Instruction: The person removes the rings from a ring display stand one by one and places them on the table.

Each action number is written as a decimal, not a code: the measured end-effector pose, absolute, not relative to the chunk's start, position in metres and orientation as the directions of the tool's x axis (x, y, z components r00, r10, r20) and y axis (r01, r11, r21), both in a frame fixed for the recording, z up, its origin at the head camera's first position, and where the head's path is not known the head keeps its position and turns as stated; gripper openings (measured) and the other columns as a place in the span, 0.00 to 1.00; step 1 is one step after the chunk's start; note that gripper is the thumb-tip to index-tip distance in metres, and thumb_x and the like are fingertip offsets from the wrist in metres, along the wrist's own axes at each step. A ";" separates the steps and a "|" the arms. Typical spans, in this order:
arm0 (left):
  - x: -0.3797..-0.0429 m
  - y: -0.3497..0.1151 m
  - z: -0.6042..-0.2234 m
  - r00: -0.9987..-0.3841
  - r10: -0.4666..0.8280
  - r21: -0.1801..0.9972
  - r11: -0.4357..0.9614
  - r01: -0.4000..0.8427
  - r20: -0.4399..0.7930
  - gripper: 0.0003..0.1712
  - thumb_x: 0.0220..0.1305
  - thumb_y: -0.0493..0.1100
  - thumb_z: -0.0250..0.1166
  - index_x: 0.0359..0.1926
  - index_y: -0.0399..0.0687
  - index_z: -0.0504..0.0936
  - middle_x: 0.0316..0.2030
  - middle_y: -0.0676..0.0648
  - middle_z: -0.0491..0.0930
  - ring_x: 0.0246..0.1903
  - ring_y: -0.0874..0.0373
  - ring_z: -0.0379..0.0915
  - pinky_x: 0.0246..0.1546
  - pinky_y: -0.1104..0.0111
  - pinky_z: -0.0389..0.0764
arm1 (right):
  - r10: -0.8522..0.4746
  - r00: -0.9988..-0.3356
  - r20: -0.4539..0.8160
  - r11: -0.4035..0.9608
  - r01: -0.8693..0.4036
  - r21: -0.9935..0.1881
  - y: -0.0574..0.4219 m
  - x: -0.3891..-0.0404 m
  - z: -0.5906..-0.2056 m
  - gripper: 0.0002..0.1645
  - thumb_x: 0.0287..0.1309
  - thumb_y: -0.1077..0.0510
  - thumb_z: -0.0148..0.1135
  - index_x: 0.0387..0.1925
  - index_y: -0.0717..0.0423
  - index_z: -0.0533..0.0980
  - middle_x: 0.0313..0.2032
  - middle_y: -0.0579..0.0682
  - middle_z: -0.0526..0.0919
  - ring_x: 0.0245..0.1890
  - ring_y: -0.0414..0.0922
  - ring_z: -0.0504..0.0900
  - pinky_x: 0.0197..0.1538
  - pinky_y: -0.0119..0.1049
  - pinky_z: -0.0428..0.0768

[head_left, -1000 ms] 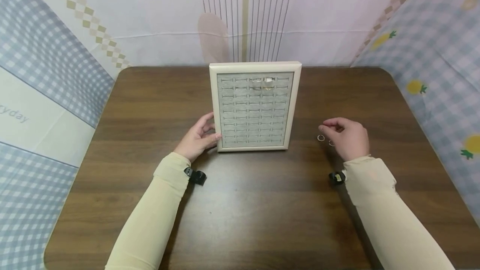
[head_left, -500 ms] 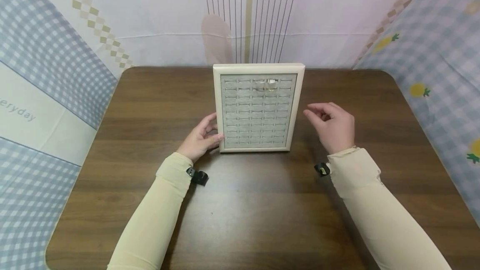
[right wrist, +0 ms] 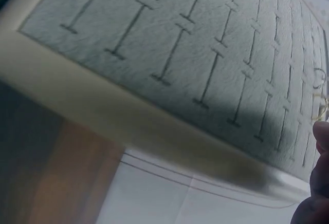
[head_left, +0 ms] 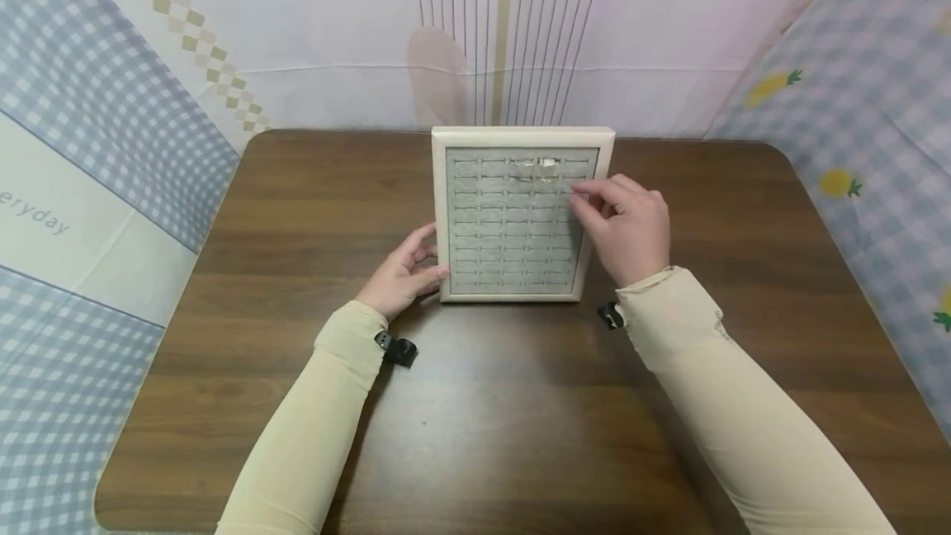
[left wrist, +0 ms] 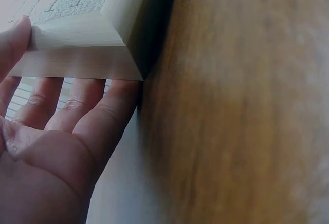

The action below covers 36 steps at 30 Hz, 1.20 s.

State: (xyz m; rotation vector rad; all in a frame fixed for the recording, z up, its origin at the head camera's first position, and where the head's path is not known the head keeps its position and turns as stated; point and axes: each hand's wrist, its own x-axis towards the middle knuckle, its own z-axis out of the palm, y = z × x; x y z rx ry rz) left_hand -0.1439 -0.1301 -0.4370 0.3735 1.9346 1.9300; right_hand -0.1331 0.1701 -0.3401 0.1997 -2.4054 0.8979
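Observation:
A cream-framed ring display board (head_left: 513, 246) with grey slotted padding stands upright on the table. Several rings (head_left: 548, 163) sit in its upper rows; gold ones (right wrist: 322, 103) show in the right wrist view. My left hand (head_left: 401, 275) steadies the board's lower left edge, the thumb (left wrist: 19, 36) on the front and the fingers (left wrist: 97, 103) behind it. My right hand (head_left: 627, 225) is at the upper right of the padding, thumb and forefinger together in a pinch; the ring between them is hidden by the fingertips (right wrist: 321, 134).
The brown wooden table (head_left: 475, 428) extends around the board. A patterned white cloth (head_left: 334, 48) hangs behind the far edge, with checked cloth (head_left: 884, 130) at the sides. Black wrist cameras (head_left: 397, 347) sit at both cuffs.
My right hand has moved left and away from me, from beside the loose rings on the table to the board. The rings on the table are now out of sight. The left hand keeps its hold.

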 end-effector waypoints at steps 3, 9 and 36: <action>-0.144 -0.130 -0.437 -0.890 0.448 0.996 0.021 -0.081 -0.082 0.40 0.70 0.28 0.59 0.77 0.48 0.55 0.59 0.32 0.74 0.52 0.45 0.79 0.53 0.61 0.83 | 0.041 -0.827 0.561 0.769 -0.332 -0.546 0.165 -0.136 -0.337 0.06 0.59 0.60 0.72 0.39 0.55 0.89 0.23 0.51 0.80 0.24 0.40 0.70 0.34 0.39 0.59; -0.145 -0.131 -0.437 -0.889 0.451 0.996 0.028 -0.080 -0.084 0.41 0.70 0.28 0.60 0.78 0.46 0.54 0.60 0.31 0.73 0.52 0.43 0.79 0.53 0.61 0.83 | 0.023 -0.818 0.574 0.771 -0.351 -0.532 0.157 -0.141 -0.333 0.06 0.58 0.60 0.73 0.38 0.54 0.89 0.25 0.51 0.81 0.25 0.41 0.73 0.34 0.40 0.60; -0.145 -0.130 -0.439 -0.893 0.442 0.996 0.024 -0.084 -0.086 0.42 0.69 0.27 0.60 0.78 0.47 0.54 0.60 0.31 0.74 0.49 0.48 0.81 0.51 0.64 0.84 | 0.002 -0.806 0.592 0.767 -0.379 -0.517 0.150 -0.144 -0.331 0.06 0.57 0.60 0.74 0.38 0.52 0.89 0.30 0.49 0.87 0.26 0.42 0.76 0.33 0.41 0.59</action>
